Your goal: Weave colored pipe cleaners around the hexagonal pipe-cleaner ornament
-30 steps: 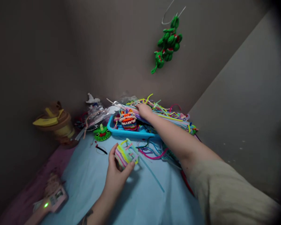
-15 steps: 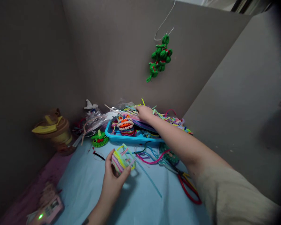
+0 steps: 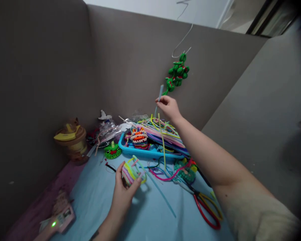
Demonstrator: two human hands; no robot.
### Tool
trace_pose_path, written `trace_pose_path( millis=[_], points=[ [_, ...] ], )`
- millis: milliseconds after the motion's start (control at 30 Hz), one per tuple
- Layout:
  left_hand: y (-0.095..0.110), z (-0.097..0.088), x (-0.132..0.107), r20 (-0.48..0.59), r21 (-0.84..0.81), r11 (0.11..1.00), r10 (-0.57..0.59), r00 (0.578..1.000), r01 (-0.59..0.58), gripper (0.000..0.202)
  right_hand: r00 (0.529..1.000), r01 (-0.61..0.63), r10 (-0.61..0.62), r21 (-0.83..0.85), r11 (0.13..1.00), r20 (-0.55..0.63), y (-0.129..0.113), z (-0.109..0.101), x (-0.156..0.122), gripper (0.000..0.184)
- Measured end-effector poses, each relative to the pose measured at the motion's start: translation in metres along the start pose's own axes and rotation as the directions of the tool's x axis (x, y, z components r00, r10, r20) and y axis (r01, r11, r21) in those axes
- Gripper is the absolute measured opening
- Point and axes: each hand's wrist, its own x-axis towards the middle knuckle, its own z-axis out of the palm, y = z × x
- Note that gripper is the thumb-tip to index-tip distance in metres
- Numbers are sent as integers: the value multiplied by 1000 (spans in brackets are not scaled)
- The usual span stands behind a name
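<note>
My left hand (image 3: pixel 122 194) is closed round a small woven cup of pastel pipe cleaners (image 3: pixel 130 173), tilted on its side above the blue cloth. A long pale-teal pipe cleaner (image 3: pixel 163 197) trails from the cup toward the lower right. Raised over the back of the blue tray (image 3: pixel 150 154), my right hand (image 3: pixel 170 107) pinches a light-blue pipe cleaner (image 3: pixel 161 90) between thumb and fingers. Beneath it, the tray holds a heap of colourful pipe cleaners (image 3: pixel 163 132) and an orange-and-cream woven piece (image 3: pixel 139 137). A yellow pipe cleaner (image 3: pixel 162 140) crosses the tray's front rim.
Scissors with red and yellow handles (image 3: pixel 207 211) lie at the right, beside a teal woven piece (image 3: pixel 184 172). A green woven face (image 3: pixel 112 151) sits left of the tray. Further left are a brown pot (image 3: pixel 71 144) and a pink device (image 3: pixel 62 217). Green ornaments (image 3: pixel 178 73) hang behind.
My right hand has risen out of the heap, bringing up the light-blue pipe cleaner. The yellow one now lies across the tray's front. My left hand keeps its hold; the view has tilted upward.
</note>
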Motion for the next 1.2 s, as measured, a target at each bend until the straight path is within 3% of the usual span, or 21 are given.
trace_pose_path(
  millis=[100,200,267,333,400,433,500,633,700,767,833,933,1000,1133,1200],
  points=[
    [4,-1,-1,10,-11,1000,23,1000,-23,82,988,110,-105,36,993,-117,-11,-20,7,19],
    [7,-1,-2,-4,1,999,33,999,-33,82,943,260,-253,5,966,-214,-30,-43,5,25],
    [7,-1,-3,-13,13,999,38,999,-38,81,933,302,-311,-76,950,-183,-45,-56,-4,30],
    [6,-2,-2,-23,37,997,72,997,-71,80,956,276,-290,-218,936,-35,-57,-61,-21,28],
    [4,-3,-2,-51,80,988,139,989,-135,83,975,195,-132,-404,894,177,-60,-53,-46,22],
    [3,-3,-2,-64,98,982,166,984,-159,84,962,145,-3,-497,856,274,-56,-46,-61,21],
    [2,-3,-2,-95,129,971,213,972,-200,88,889,64,243,-632,772,387,-41,-26,-94,21],
    [4,-2,-4,-146,257,932,298,943,-254,97,786,-65,457,-680,731,416,1,13,-149,21],
    [5,-1,-5,-147,326,903,340,929,-279,99,769,-121,500,-678,725,398,12,22,-160,18],
    [6,-1,-5,-137,371,881,366,921,-295,98,776,-115,497,-687,717,389,10,23,-158,16],
    [6,-1,-4,-136,385,877,361,923,-287,97,814,-65,451,-713,698,367,0,15,-144,15],
    [8,0,-4,-134,365,892,333,934,-265,97,905,-32,363,-814,580,223,-15,-6,-109,25],
    [9,2,-4,-118,355,897,324,938,-265,97,931,-10,317,-856,516,180,-15,-17,-86,28],
    [7,0,-2,-100,346,900,316,943,-265,95,875,96,373,-865,493,310,0,-27,-66,31],
    [4,-3,1,-93,314,916,291,952,-249,95,886,49,374,-858,511,274,1,-28,-71,32]
  ],
)
